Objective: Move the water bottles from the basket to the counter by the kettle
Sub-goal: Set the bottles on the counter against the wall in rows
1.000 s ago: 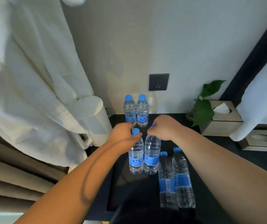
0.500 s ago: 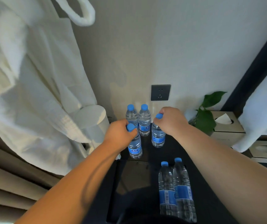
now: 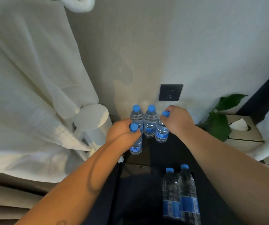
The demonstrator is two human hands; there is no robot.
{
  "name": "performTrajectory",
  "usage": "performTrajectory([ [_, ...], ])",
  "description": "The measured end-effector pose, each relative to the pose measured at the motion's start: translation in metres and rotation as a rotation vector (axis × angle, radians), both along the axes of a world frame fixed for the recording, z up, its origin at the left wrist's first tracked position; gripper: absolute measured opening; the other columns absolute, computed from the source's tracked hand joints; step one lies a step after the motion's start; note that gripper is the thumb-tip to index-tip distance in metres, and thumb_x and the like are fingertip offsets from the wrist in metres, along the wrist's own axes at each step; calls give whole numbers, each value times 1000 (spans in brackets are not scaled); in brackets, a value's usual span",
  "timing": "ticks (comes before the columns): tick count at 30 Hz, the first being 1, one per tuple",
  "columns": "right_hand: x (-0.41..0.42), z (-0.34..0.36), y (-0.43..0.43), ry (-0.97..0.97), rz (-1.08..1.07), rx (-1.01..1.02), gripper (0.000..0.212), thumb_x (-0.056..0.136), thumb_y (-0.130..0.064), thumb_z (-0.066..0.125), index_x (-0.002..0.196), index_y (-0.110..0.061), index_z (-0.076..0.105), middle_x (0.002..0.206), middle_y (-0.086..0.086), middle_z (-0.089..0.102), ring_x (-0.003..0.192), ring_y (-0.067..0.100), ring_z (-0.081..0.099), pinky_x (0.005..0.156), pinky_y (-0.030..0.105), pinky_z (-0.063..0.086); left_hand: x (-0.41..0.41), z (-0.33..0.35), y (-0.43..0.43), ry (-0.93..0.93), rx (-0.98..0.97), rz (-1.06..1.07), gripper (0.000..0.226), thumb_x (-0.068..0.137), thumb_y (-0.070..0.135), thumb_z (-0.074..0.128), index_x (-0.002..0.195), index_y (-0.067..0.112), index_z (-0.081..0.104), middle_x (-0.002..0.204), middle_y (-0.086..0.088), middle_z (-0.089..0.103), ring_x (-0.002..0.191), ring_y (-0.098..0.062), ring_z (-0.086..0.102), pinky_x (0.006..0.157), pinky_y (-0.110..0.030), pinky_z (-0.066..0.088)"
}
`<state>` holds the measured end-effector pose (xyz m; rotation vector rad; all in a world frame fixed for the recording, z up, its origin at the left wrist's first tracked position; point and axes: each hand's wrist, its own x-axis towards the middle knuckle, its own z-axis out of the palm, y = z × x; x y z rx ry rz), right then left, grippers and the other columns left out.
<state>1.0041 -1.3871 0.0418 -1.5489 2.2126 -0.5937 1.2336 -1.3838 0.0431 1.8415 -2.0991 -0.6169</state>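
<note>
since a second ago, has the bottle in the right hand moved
Yes. The bottle in the right hand has gone from beside the basket's bottles toward the wall, and is now next to the pair standing under the socket.

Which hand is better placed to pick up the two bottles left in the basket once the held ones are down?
Right, probably. The basket bottles stand at the right of the basket, beside the right forearm, below the right hand. The left hand, by the kettle, would have to reach across.
</note>
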Motion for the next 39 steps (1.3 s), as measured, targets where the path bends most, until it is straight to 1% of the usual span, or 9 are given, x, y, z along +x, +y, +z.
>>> performTrajectory([
  [5,-8,-6,-15,0,-25,11,19,93,-36,67,106,-22,66,95,0,67,85,23,65,73,38,57,2,-10,-9,12,-83,-8,20,82,43,67,82,24,61,73,6,61,69,-12,59,53,-24,38],
  [17,-16,-11,-15,-39,-96,-21,13,96,-40,66,103,-29,63,82,-11,60,73,12,59,56,28,43,2,-17,-11,0,-149,-46,17,85,43,64,84,27,59,73,9,58,68,-10,57,54,-25,37],
  [21,-16,-9,-13,-61,-82,-2,20,97,-40,65,109,-25,62,94,-2,66,81,19,64,69,38,57,4,-21,-8,-7,-171,-70,19,90,45,63,92,27,58,80,8,60,74,-15,58,59,-27,39],
  [23,-15,-8,-11,-55,-80,12,26,98,-40,63,117,-23,58,97,1,66,82,22,66,69,39,57,5,-23,-6,-7,-168,-68,22,91,49,62,98,29,57,83,10,61,76,-14,58,61,-27,40],
  [26,-13,-15,0,-61,-77,41,40,99,-40,64,128,-17,49,94,1,63,78,22,65,61,36,49,5,-24,-2,-26,-126,-24,36,90,59,62,109,30,54,89,11,64,80,-15,61,63,-29,46],
  [28,-12,-26,15,-67,-73,98,39,98,-39,64,124,-15,47,90,0,62,74,20,64,57,35,48,4,-27,6,-17,-68,41,43,91,61,62,111,26,48,93,8,64,82,-18,61,66,-32,46],
  [31,-12,-49,41,7,7,255,26,99,-40,61,109,-17,53,91,0,64,80,19,65,71,40,58,5,-41,25,-21,45,92,45,93,56,63,109,20,42,96,1,64,87,-26,65,68,-34,45],
  [34,-16,-75,71,91,109,443,29,99,-47,61,104,-18,58,103,2,64,90,20,60,75,35,51,10,-65,46,-99,138,17,43,93,61,58,107,21,49,102,-2,69,96,-27,69,75,-37,54],
  [39,-31,-105,119,102,47,557,32,103,-46,57,121,-20,62,115,1,65,95,18,59,78,34,51,6,-94,84,-244,324,-167,45,95,63,53,103,20,64,105,-1,70,104,-25,67,86,-37,54],
])
